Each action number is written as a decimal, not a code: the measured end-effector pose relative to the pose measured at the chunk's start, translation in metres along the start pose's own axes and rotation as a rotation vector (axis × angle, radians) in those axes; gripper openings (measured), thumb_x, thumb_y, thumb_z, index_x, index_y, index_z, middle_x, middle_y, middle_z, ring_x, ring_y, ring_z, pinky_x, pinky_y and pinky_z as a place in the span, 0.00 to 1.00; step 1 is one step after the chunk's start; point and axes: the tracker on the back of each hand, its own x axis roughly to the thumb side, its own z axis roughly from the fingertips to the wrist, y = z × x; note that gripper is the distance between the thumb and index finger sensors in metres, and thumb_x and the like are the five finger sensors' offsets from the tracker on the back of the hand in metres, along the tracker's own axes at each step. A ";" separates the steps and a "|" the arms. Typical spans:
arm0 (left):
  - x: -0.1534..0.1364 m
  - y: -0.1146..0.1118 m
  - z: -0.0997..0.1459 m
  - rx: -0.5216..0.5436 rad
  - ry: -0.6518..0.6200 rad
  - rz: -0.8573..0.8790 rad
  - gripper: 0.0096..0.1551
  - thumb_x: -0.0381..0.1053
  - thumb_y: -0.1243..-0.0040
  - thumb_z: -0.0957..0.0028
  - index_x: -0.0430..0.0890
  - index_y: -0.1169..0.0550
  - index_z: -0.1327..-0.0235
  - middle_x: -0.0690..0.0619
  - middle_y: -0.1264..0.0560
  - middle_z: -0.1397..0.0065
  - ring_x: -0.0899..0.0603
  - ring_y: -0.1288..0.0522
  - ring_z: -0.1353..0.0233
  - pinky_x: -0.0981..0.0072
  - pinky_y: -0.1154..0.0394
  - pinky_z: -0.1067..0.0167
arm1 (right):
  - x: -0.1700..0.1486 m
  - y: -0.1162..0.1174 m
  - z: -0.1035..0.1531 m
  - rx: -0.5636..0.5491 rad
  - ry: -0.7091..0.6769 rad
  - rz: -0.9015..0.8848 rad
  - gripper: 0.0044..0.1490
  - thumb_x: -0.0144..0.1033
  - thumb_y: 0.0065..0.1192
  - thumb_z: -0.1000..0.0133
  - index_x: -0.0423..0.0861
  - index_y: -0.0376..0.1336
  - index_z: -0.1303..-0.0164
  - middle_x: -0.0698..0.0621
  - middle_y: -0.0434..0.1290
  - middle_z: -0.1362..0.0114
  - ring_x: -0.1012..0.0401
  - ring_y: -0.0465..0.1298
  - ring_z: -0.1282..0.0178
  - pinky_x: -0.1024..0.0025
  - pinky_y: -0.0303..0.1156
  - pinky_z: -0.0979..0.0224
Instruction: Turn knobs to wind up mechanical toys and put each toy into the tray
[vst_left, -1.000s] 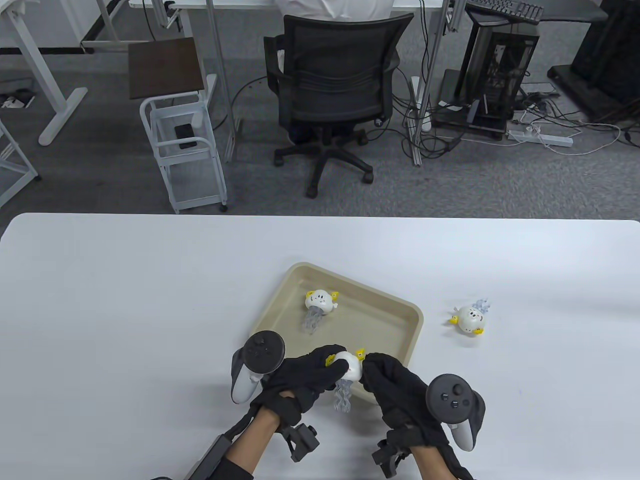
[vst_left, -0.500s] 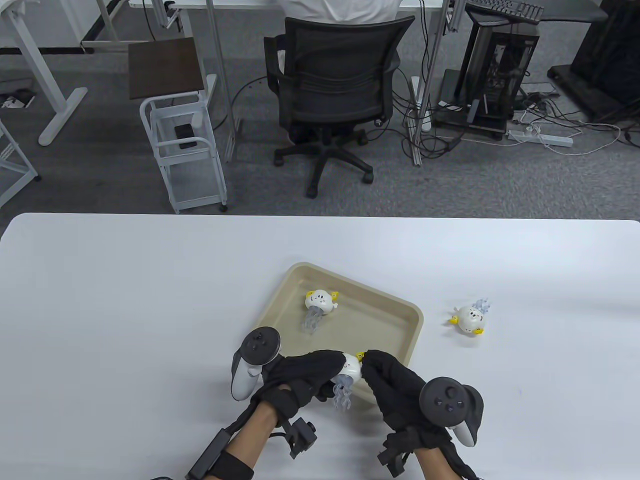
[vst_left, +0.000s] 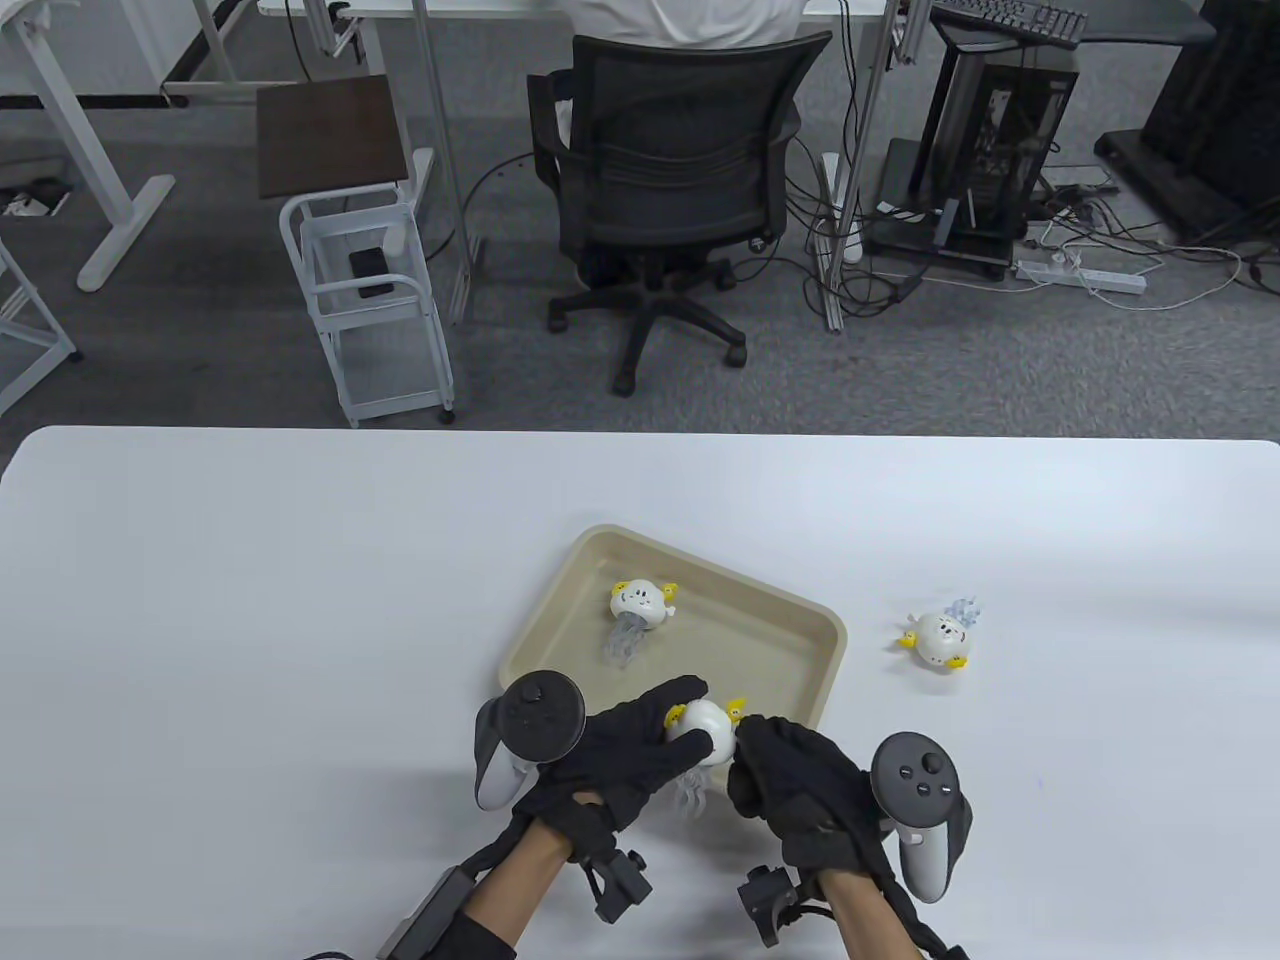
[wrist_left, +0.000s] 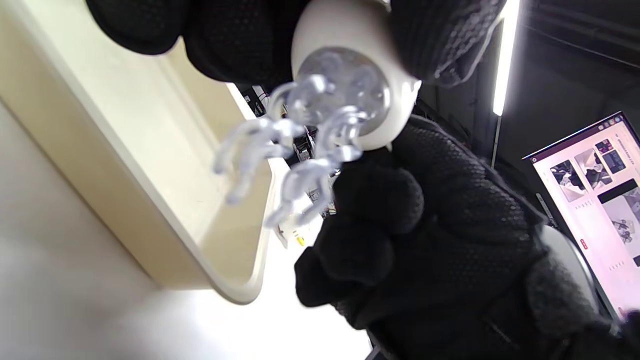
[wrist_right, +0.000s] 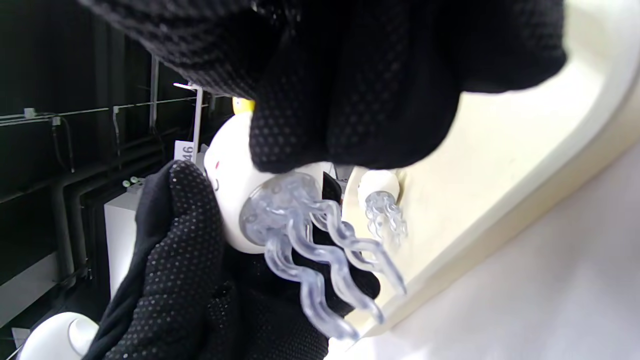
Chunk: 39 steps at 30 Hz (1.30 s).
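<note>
A white jellyfish toy (vst_left: 705, 728) with yellow fins and clear tentacles is held just above the beige tray's (vst_left: 832, 640) near edge. My left hand (vst_left: 650, 742) grips its body from the left, fingers curled over it. My right hand (vst_left: 762, 748) closes on its right side with curled fingers; the knob there is hidden. In the left wrist view the toy's underside (wrist_left: 360, 80) and tentacles face the camera, with the tray wall (wrist_left: 150, 200) behind. In the right wrist view my right fingers (wrist_right: 375, 100) cover the toy (wrist_right: 227, 200). A second toy (vst_left: 640, 600) lies in the tray. A third (vst_left: 940, 638) lies on the table to the right.
The white table (vst_left: 250, 620) stretches wide to the left and far side of the tray. Beyond its far edge stand an office chair (vst_left: 680, 150) with a person seated, a white cart (vst_left: 370, 290) and a computer tower (vst_left: 1000, 150).
Both hands shifted slightly right and nearer with the toy. The toy turned in my grip, so its top and yellow fins show more. My right hand dropped lower beside it.
</note>
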 end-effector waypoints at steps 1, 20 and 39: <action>-0.001 0.000 -0.001 -0.002 0.000 0.006 0.45 0.64 0.40 0.43 0.35 0.30 0.21 0.43 0.23 0.31 0.37 0.22 0.42 0.39 0.26 0.40 | 0.002 0.000 0.000 -0.007 -0.030 0.042 0.25 0.42 0.59 0.28 0.31 0.71 0.46 0.47 0.81 0.55 0.55 0.83 0.62 0.60 0.81 0.49; -0.028 0.008 -0.003 -0.124 0.169 0.304 0.48 0.68 0.47 0.41 0.28 0.23 0.32 0.43 0.16 0.44 0.41 0.18 0.53 0.44 0.21 0.49 | 0.019 0.006 0.006 0.020 -0.331 0.400 0.24 0.43 0.57 0.28 0.40 0.66 0.30 0.45 0.78 0.37 0.51 0.80 0.43 0.56 0.77 0.31; -0.014 0.008 0.000 -0.039 0.085 0.088 0.46 0.67 0.45 0.41 0.31 0.26 0.26 0.43 0.19 0.38 0.39 0.19 0.47 0.43 0.22 0.45 | 0.003 0.004 0.001 0.032 -0.120 0.162 0.26 0.46 0.58 0.27 0.35 0.69 0.37 0.44 0.80 0.44 0.51 0.82 0.51 0.57 0.79 0.39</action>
